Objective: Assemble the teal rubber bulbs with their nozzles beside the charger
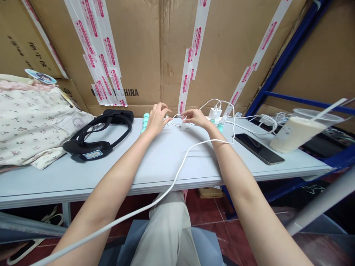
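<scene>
My left hand (157,119) hovers at the back of the white table (169,159), fingers bent and apart, with no object visible in its grasp. Beside its wrist stands a mint-green, bumpy object (145,121), partly hidden by the hand. A small white piece lies near its thumb, too small to name. Across a short gap, my right hand (196,117) has loosely curled fingers with space between them. Just below those fingertips is a small translucent white piece (183,126). A thin white cable (177,116) curves between both hands.
Left are a black headset (97,136) and floral cloth (36,122). White charging plugs (215,112) and mint-green bottle-like items (220,127) stand behind my right forearm. A phone (257,147) and a drink cup (298,131) sit right. A long white cable (177,173) crosses the front.
</scene>
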Motion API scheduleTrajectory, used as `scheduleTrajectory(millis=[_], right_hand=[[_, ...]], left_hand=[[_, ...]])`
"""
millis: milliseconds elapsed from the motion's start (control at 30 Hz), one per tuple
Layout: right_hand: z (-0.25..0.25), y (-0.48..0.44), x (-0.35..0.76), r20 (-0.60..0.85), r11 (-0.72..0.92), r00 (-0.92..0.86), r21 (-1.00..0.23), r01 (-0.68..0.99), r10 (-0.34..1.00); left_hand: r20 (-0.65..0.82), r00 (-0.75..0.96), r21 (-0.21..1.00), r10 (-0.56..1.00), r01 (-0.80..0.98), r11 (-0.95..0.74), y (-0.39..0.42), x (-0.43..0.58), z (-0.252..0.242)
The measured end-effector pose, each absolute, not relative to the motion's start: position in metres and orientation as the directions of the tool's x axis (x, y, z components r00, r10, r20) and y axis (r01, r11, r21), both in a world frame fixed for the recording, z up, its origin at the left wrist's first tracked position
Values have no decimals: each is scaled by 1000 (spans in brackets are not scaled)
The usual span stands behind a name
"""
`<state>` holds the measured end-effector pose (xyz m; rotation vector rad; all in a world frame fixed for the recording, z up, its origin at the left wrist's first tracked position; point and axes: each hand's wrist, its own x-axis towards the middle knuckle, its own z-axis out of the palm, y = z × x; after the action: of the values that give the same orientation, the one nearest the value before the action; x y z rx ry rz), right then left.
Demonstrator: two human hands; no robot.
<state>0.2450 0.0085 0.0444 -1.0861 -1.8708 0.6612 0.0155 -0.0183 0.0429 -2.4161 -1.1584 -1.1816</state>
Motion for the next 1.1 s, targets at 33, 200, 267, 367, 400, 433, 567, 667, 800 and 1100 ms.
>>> scheduleTrajectory(millis=[33,200,267,367,400,433,567,667,800,1100], right_hand=[[44,8,245,416,498,-274,-721,482,867],[47,3,241,390,484,-303,-548,682,869],[47,3,240,387,484,-312,-515,707,868],[45,4,239,387,509,-347,-491,707,855],[44,5,239,385,515,-356,-490,703,851],[44,6,239,383,519,-362,-488,702,850],[43,7,240,370,512,-366,-470,719,854],[44,6,240,367,512,-368,-467,721,854],[46,5,238,382,519,-367,-457,723,848],[49,2,238,377,507,-361,-431,747,853]], left_hand=[[728,385,140,567,726,-674,-18,15,43],[672,441,144,594,709,-690,-17,14,40],[656,455,144,602,708,-691,-16,14,39],[639,474,136,606,706,-695,-16,15,39],[633,481,133,607,705,-697,-15,15,38],[626,488,131,608,703,-699,-15,15,38],[600,517,125,610,693,-710,-13,15,36],[589,529,125,611,688,-715,-11,15,35],[579,548,121,604,675,-728,-9,14,33],[562,568,84,601,683,-725,-10,15,33]])
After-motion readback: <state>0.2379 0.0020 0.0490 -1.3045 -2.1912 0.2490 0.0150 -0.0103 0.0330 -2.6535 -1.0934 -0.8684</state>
